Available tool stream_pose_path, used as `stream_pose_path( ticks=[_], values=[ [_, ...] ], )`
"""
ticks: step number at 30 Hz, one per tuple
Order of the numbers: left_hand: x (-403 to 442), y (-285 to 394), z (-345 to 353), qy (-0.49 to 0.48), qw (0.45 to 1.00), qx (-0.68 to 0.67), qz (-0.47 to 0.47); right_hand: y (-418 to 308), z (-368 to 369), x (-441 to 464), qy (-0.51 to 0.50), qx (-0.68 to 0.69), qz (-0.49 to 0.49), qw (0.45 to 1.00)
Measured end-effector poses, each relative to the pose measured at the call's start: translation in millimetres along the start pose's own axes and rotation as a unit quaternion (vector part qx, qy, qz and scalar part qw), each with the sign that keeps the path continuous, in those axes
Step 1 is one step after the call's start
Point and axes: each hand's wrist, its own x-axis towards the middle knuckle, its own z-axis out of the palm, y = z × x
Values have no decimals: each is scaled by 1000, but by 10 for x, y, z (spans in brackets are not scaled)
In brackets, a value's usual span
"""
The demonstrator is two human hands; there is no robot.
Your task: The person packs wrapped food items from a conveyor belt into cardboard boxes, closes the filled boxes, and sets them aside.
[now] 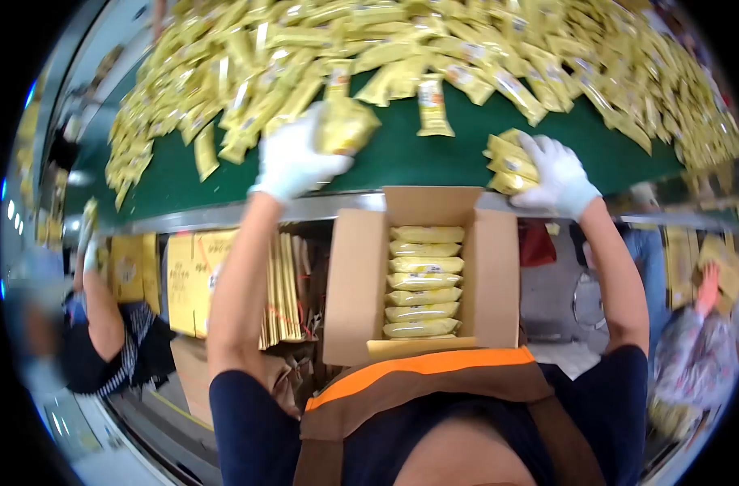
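My left hand (295, 158), in a white glove, is closed around a bunch of yellow packets (347, 125) over the green belt; motion blurs it slightly. On the right, my right hand (557, 174), gloved too, grips a small stack of yellow packets (512, 164) close to the belt's near edge. Between and below the hands stands an open cardboard box (499, 283) with its flaps spread. Inside it, several yellow packets (423, 281) lie in one neat row. A single packet (434, 105) rests on the belt between my hands.
A large heap of yellow packets (369, 32) covers the far part of the green belt (402, 162). Flattened cartons (280, 292) stand below at left. One co-worker's arm (102, 316) shows at far left, another person's hand (709, 285) at far right.
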Motion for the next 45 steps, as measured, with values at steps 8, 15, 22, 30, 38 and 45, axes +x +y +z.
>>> stream_pose_path(
  ticks=[8,15,22,30,38,45],
  values=[
    [-103,-41,283,-66,991,107,-39,-64,-75,-3,73,-41,-30,996],
    [44,-87,339,-102,976,86,-174,-65,-82,90,-16,64,-15,998],
    [-68,113,376,-105,977,112,-145,254,490,-99,268,419,126,858],
    [-44,100,220,-141,978,46,-148,-5,-121,-46,-8,-94,72,993],
    [-412,57,-92,-13,591,-790,-159,-193,-472,-347,80,370,44,924],
    [-731,702,-443,-68,354,-929,-90,-1776,-627,-531,-168,-9,-268,949]
  ],
)
